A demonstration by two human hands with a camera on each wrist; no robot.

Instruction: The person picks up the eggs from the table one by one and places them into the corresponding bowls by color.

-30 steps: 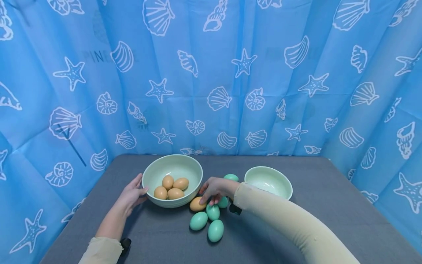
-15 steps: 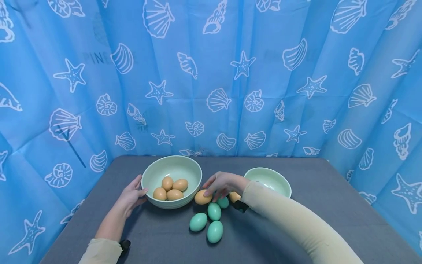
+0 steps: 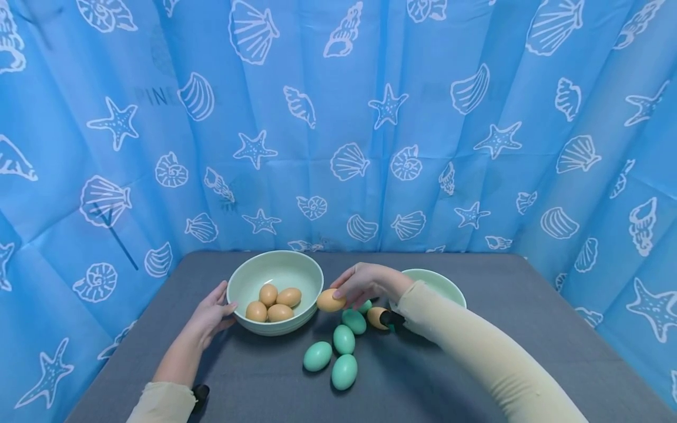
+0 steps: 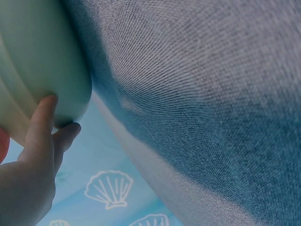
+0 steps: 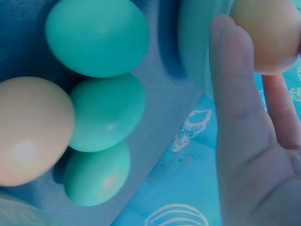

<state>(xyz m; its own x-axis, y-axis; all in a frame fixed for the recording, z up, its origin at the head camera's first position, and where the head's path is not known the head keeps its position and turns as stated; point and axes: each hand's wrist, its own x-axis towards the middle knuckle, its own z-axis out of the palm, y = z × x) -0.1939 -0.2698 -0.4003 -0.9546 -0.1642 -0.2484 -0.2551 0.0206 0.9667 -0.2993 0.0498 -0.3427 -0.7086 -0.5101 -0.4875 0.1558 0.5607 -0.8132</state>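
1. The deciding relation is a narrow one: the brown egg (image 3: 330, 300) in the right hand (image 3: 365, 282) is just beside the right rim of the large bowl (image 3: 277, 328), on its outer side. Whether it touches the rim cannot be told.
2. From the right hand, the egg lies at the fingertips, toward the person's left; its long axis runs roughly sideways, one end facing the bowl.
3. The right hand pinches this egg between thumb and fingers. The right wrist view shows it off the surface, with the patterned curtain (image 3: 338, 117) behind.
4. The left hand (image 3: 208, 311) is farther from the egg, at the bowl's opposite side. Its thumb and fingers are apart, resting against the bowl; the left wrist view shows fairly straight fingers on the outer wall.
5. Inside the bowl, four brown eggs (image 3: 280, 312) sit close together.
6. Below and behind the right hand, several green eggs (image 3: 344, 340) and a loose brown egg (image 3: 378, 318) lie on the grey cloth-covered surface (image 3: 254, 382).
7. The small bowl (image 3: 444, 286) stands to the right, partly hidden by the right sleeve (image 3: 476, 352).
8. The blue curtain, printed with white shells and starfish, encloses the back and sides.
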